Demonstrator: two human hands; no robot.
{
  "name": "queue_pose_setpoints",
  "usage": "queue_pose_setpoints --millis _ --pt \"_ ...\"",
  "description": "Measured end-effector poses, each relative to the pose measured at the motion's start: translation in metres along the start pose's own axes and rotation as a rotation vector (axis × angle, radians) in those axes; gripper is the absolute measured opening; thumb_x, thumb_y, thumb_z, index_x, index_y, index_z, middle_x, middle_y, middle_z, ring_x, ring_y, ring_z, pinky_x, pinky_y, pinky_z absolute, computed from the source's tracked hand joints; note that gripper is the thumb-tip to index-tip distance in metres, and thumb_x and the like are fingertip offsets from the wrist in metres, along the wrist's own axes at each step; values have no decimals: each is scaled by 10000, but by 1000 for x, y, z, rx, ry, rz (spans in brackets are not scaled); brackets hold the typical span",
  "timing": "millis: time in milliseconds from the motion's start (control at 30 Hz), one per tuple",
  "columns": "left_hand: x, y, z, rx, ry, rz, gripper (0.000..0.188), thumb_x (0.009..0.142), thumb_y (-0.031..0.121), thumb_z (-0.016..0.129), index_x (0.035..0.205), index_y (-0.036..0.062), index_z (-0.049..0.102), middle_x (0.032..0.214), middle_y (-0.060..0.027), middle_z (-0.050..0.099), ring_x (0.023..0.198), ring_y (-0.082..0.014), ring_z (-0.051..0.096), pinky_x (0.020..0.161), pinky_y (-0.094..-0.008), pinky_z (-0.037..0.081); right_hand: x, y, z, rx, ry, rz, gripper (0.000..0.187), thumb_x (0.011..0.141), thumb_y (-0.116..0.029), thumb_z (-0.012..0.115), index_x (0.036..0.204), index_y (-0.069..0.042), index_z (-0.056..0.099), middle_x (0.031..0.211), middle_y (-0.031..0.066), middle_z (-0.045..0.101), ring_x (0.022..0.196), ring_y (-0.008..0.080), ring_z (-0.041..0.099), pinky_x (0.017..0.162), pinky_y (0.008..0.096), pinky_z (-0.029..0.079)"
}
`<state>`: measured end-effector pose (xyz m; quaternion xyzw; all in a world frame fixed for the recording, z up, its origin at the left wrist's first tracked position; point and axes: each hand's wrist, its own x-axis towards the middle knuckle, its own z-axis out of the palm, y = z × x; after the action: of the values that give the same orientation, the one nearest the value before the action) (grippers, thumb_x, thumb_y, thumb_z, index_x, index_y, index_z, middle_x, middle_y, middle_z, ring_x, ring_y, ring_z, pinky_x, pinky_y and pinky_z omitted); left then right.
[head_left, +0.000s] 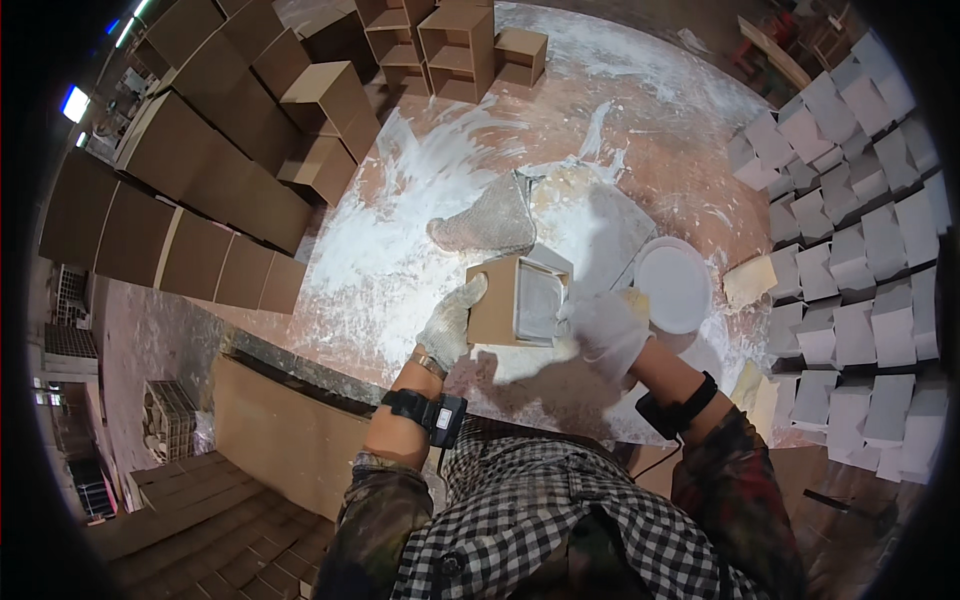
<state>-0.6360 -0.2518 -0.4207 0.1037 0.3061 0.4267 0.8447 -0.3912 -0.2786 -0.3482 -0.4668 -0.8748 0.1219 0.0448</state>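
Observation:
A brown cardboard-coloured box (493, 307) with a whitish recessed panel on its facing side stands on the work surface in front of me. My left hand (453, 318), in a pale knitted glove, grips its left side with the thumb on the top edge. Against the box's right edge is my right hand (607, 330) in a white glove; its fingers are blurred and partly hidden. A yellowish sponge-like piece (637, 301) shows beside that hand. Just to the right sits a round white tub or lid (672, 287). Behind the box lies a crumpled grey knitted cloth (490, 218).
White smears cover the reddish work surface (420, 190). Brown boxes (200, 150) are stacked at the left, with open ones (458, 52) at the far edge. Rows of whitened boxes (850, 240) stand at the right. Yellowish scraps (750, 281) lie near them.

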Motion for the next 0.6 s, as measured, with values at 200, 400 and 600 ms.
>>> queue_pose_setpoints --millis 200,400,600 --pt "-1 2 -17 5 84 35 466 916 259 658 1271 -14 530 1198 -139 616 1057 -231 625 923 -354 541 34 7 -40 148 191 -92 147 726 -114 630 863 -77 669 813 124 628 763 349 593 667 413 463" --pt "3 0 -11 3 56 32 478 909 262 666 1276 -14 531 1203 -145 614 1060 -231 624 919 -351 543 45 13 12 48 368 -45 113 747 -106 617 835 -62 674 802 134 632 774 347 587 703 400 473" --pt "1 0 5 39 65 42 507 905 275 671 1294 -14 519 1213 -141 609 1079 -231 614 926 -357 535 22 24 40 133 85 68 143 748 -80 603 860 -31 677 730 137 646 696 323 624 633 407 485"
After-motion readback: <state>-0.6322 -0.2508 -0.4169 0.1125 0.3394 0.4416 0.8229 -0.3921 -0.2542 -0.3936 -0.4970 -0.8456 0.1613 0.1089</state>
